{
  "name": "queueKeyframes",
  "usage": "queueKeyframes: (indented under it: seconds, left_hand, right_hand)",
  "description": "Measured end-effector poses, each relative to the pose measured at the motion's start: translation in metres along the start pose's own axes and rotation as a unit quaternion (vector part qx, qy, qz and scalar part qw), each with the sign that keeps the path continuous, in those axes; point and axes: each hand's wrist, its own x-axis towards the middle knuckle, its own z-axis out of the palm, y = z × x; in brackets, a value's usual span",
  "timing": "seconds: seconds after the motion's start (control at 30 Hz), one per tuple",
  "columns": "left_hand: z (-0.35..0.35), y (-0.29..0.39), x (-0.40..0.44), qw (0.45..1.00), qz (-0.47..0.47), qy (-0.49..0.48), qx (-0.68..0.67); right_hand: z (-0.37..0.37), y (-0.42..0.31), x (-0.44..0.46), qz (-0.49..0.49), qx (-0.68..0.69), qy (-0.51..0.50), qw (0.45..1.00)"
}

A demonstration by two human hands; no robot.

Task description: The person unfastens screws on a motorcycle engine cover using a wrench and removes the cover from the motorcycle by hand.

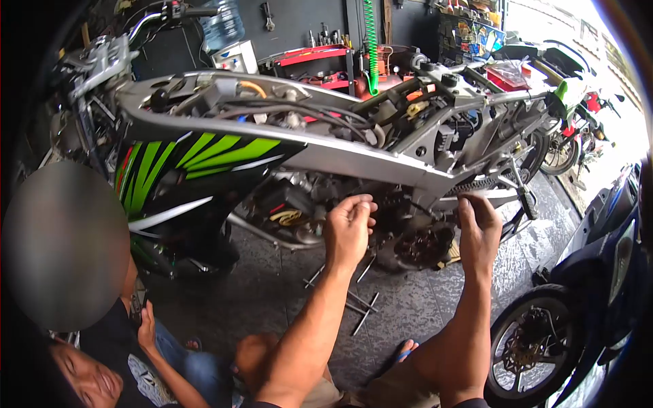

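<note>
Both hands are raised in front of a partly stripped motorcycle with a grey frame (367,158) and a black and green fairing (204,160). My left hand (349,231) has its fingers curled with thumb and forefinger pressed together; anything between them is too small to make out. To the right, my right hand (479,234) is bent at the fingers, thumb and forefinger a little apart, with nothing visible between them. Between and behind the hands is the opened engine (416,246), low on the bike.
Two people sit at the lower left, one showing a hand (147,326). Metal tools (365,314) lie on the dark floor. A blue motorcycle's front wheel (534,343) stands at the lower right. Behind are a red tool rack (313,54) and a green coiled hose (371,51).
</note>
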Motion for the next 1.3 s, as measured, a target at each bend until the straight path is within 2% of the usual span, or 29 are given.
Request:
queueKeyframes:
  seconds: [0.07, 0.13, 0.2, 0.3, 0.33, 0.4, 0.53, 0.6, 0.73, 0.9, 1.0, 1.07, 1.1, 1.23, 1.3]
  left_hand:
    - [0.015, -0.014, 0.02, 0.999, 0.031, -0.014, 0.036]
    - [0.023, -0.035, 0.038, 0.993, 0.067, -0.018, 0.095]
    - [0.031, -0.043, 0.045, 0.99, 0.051, -0.047, 0.125]
    - [0.049, -0.046, 0.044, 0.979, 0.091, 0.022, 0.181]
    - [0.056, -0.041, 0.042, 0.977, 0.072, 0.048, 0.195]
    - [0.06, -0.045, 0.043, 0.947, 0.145, 0.073, 0.277]
    - [0.065, -0.035, 0.05, 0.952, 0.152, 0.069, 0.255]
    - [0.067, -0.038, 0.058, 0.939, 0.207, 0.064, 0.268]
    - [0.065, -0.044, 0.063, 0.943, 0.179, 0.018, 0.279]
    - [0.068, -0.04, 0.065, 0.944, 0.197, 0.023, 0.262]
    - [0.07, -0.035, 0.062, 0.948, 0.202, 0.049, 0.242]
    - [0.071, -0.039, 0.061, 0.941, 0.229, 0.102, 0.225]
    - [0.072, -0.037, 0.058, 0.955, 0.206, 0.104, 0.186]
    - [0.068, -0.034, 0.053, 0.947, 0.18, 0.155, 0.218]
    - [0.064, -0.029, 0.051, 0.934, 0.201, 0.171, 0.24]
  right_hand:
    - [-0.003, 0.017, 0.009, -0.03, -0.013, -0.006, 0.999]
    - [-0.003, 0.019, 0.013, -0.017, -0.127, -0.014, 0.992]
    - [-0.003, 0.028, 0.016, -0.095, -0.197, -0.04, 0.975]
    - [0.0, 0.035, 0.019, -0.107, -0.234, -0.073, 0.964]
    - [0.002, 0.038, 0.021, -0.113, -0.251, -0.085, 0.958]
    - [0.004, 0.043, 0.022, -0.107, -0.302, -0.121, 0.94]
    - [0.014, 0.044, 0.022, -0.134, -0.349, -0.136, 0.918]
    - [0.019, 0.044, 0.023, -0.127, -0.358, -0.14, 0.914]
    - [0.026, 0.046, 0.024, -0.128, -0.361, -0.152, 0.911]
    - [0.032, 0.049, 0.022, -0.127, -0.362, -0.163, 0.909]
    - [0.031, 0.047, 0.021, -0.12, -0.355, -0.159, 0.914]
    - [0.031, 0.049, 0.021, -0.125, -0.35, -0.152, 0.916]
    - [0.03, 0.051, 0.02, -0.128, -0.347, -0.147, 0.918]
    - [0.028, 0.049, 0.018, -0.126, -0.357, -0.149, 0.914]
    - [0.028, 0.051, 0.018, -0.132, -0.349, -0.146, 0.916]
